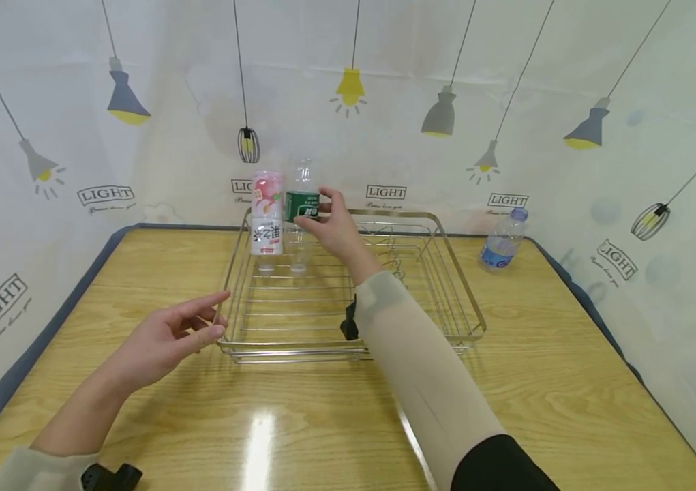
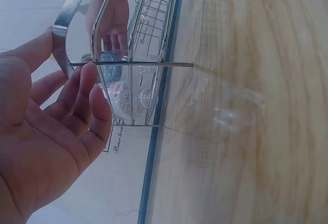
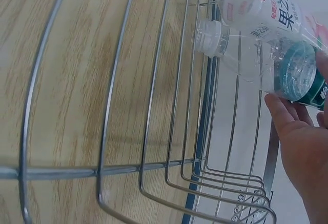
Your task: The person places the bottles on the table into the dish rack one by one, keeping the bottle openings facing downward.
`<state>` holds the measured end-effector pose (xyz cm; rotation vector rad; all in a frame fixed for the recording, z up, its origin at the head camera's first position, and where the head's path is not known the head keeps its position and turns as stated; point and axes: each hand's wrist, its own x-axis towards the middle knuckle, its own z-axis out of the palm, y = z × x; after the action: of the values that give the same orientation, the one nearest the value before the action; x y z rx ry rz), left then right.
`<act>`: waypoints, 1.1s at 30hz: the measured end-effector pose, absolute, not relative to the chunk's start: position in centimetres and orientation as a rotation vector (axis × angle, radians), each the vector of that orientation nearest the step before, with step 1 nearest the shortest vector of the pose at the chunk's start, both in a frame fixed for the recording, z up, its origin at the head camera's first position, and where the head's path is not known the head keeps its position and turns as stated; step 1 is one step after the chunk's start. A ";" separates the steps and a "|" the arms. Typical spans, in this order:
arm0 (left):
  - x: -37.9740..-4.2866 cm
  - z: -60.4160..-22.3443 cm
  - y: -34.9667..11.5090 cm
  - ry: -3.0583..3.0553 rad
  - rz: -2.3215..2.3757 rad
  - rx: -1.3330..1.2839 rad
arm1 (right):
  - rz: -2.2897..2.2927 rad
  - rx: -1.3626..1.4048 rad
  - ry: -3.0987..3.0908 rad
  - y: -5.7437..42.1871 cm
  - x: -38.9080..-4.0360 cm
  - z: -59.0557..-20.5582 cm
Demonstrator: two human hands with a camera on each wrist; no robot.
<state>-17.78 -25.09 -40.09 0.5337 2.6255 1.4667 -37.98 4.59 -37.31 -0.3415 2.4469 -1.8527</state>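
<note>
- Left hand (image 1: pixel 166 337): fingers loose, tips touching near-left corner of shiny rectangular metal wire rack (image 1: pixel 298 345) on pale wood worktop (image 1: pixel 200 423).
- Right hand (image 1: pixel 341 228): thumb and fingers pinch clear, green-labelled plastic bottle (image 1: pixel 302 204), neck down over rack; not released. Wire contact unclear.
- Just left of that hand: pink-and-white plastic bottle (image 1: pixel 268 208), inverted in rack, unheld; seems done.
- Well right of both hands: clear, blue-labelled, capped plastic bottle (image 1: pixel 501 245), upright outside rack; apparently left.

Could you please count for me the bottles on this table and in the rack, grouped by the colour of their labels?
Pink-and-white-labelled bottle: 1
Green-labelled bottle: 1
Blue-labelled bottle: 1
Total: 3
</note>
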 end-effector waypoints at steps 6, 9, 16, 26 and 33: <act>-17.6 -39.9 -25.0 2.637 1.450 0.515 | -1.829 -0.298 2.470 4.5 -38.1 -37.4; -17.5 -39.9 -25.0 2.641 1.437 0.499 | -1.804 -0.297 2.481 4.5 -38.0 -37.5; -17.3 -40.0 -24.9 2.663 1.418 0.502 | -1.759 -0.322 2.503 4.6 -37.8 -37.5; -17.4 -40.0 -24.9 2.674 1.421 0.511 | -1.681 -0.332 2.521 4.8 -37.8 -37.5; -17.3 -39.9 -24.9 2.674 1.413 0.505 | -1.668 -0.331 2.551 4.9 -37.8 -37.7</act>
<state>-17.34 -24.91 -39.87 0.5049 2.6745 1.4134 -37.85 4.87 -37.68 -0.3310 2.5512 -1.6680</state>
